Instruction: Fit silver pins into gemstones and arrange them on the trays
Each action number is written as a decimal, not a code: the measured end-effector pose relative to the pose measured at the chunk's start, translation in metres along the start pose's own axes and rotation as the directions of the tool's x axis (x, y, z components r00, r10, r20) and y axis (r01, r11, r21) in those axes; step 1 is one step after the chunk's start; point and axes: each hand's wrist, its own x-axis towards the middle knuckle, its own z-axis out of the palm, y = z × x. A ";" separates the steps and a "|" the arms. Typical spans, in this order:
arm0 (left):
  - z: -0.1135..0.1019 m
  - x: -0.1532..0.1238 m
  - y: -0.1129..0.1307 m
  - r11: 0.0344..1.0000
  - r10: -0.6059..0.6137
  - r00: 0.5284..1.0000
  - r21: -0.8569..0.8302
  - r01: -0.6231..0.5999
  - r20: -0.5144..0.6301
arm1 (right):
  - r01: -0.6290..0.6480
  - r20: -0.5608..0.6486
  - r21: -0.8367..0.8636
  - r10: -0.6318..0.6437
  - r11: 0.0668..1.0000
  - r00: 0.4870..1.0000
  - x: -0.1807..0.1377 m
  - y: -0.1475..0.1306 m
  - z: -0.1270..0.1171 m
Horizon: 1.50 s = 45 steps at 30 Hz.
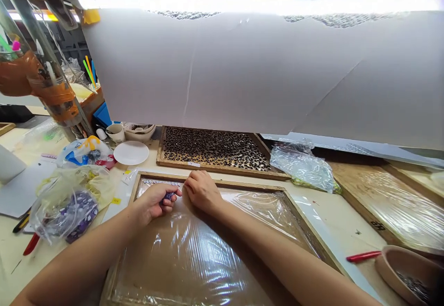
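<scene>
A wooden frame (253, 185) with clear plastic film (194, 250) over it lies in front of me. My left hand (152, 202) is above its far left part, fingers curled around small dark purple pieces (168, 196). Close beside it, my right hand (203, 192) is at the film with its fingers bent and closed together; what they hold, if anything, is hidden. Small pale pieces (161, 183) sit in a row along the far left inner edge of the frame, partly behind my hands.
Behind lies a wooden tray (215, 151) of small dark pieces. Left are plastic bags (65, 209), a white plate (131, 153) and a cup (116, 133). To the right are another film-covered frame (402, 209), a red tool (363, 256) and a bowl (391, 273). A lamp with a white panel (243, 74) hangs low.
</scene>
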 end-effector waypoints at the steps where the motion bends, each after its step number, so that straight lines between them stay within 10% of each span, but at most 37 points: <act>1: 0.000 0.000 0.000 1.000 -0.009 1.000 -0.001 0.009 -0.003 | 0.019 -0.001 -0.008 -0.019 1.000 1.000 0.001 0.001 0.003; 30: -0.004 0.006 -0.001 0.999 -0.014 1.000 -0.046 0.014 0.014 | 0.222 0.159 -0.139 -0.200 0.965 0.967 -0.004 -0.017 -0.006; 38: -0.005 0.006 0.000 0.993 -0.073 0.994 -0.083 0.080 0.083 | -0.147 -0.020 0.371 0.166 0.917 0.986 -0.004 -0.007 -0.029; 45: -0.001 0.002 0.002 0.984 -0.162 0.974 -0.051 0.172 0.158 | -0.180 0.106 0.567 0.145 0.804 0.984 -0.002 -0.030 -0.029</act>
